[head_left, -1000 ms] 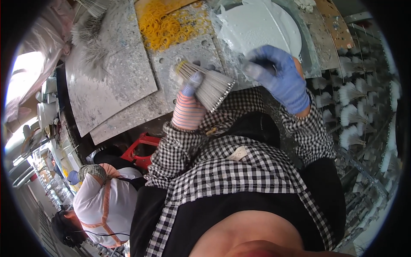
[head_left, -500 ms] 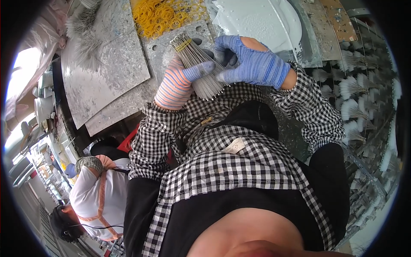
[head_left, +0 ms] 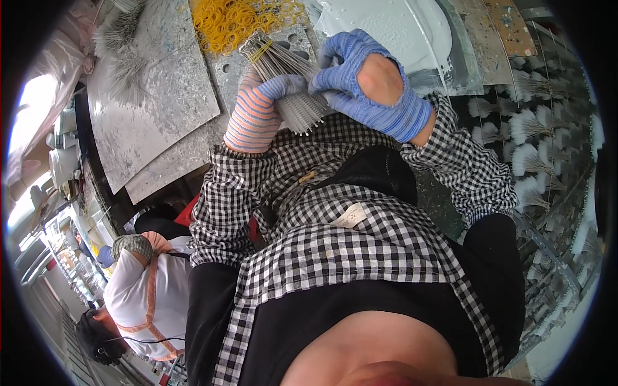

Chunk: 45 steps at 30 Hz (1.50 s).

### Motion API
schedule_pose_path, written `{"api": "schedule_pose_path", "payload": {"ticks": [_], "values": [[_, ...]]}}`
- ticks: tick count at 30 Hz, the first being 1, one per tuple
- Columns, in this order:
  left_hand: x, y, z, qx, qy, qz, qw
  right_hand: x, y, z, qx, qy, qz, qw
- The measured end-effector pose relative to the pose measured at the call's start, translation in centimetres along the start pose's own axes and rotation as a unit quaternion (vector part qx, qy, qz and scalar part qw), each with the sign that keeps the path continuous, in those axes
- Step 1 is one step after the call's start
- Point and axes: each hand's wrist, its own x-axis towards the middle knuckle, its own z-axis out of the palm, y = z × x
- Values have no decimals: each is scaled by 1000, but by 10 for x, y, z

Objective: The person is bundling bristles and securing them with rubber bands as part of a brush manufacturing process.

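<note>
A bundle of thin wire-handled brushes [head_left: 283,62] fans out over the work table's near edge. A yellow rubber band [head_left: 260,50] circles it near the looped wire ends, which point up and left. My left hand [head_left: 259,109], in a striped orange and blue glove, is wrapped round the middle of the bundle, thumb across the top. My right hand [head_left: 376,83], in a blue knitted glove with a large hole at its back, touches the bundle's right side with curled fingertips. What those fingertips pinch, if anything, is hidden.
Yellow rubber bands [head_left: 238,22] lie heaped beyond the bundle. White paste [head_left: 393,38] covers a sheet at the back right. Loose bristle bundles [head_left: 122,64] lie on grey boards [head_left: 161,96] to the left. Racks of white brushes [head_left: 534,135] stand at right; a co-worker [head_left: 145,296] is at lower left.
Both hands and the bundle have shifted slightly up and left in the picture. My right hand has turned, showing more of the glove's hole, and its fingers have closed in against the bundle.
</note>
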Motion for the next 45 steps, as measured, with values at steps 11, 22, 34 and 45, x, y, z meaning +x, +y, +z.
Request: {"api": "schedule_pose_path", "payload": {"ticks": [11, 22, 34, 45], "values": [[32, 12, 7, 67, -20, 54, 996, 16, 9, -20, 8, -140, 207, 968], [51, 44, 73, 130, -62, 98, 985, 17, 27, -63, 122, -133, 265, 947], [74, 40, 87, 94, -93, 111, 985, 22, 32, -58, 39, -48, 273, 960], [119, 32, 89, 660, -189, 508, 521, -14, 113, -27, 11, 31, 246, 969]]}}
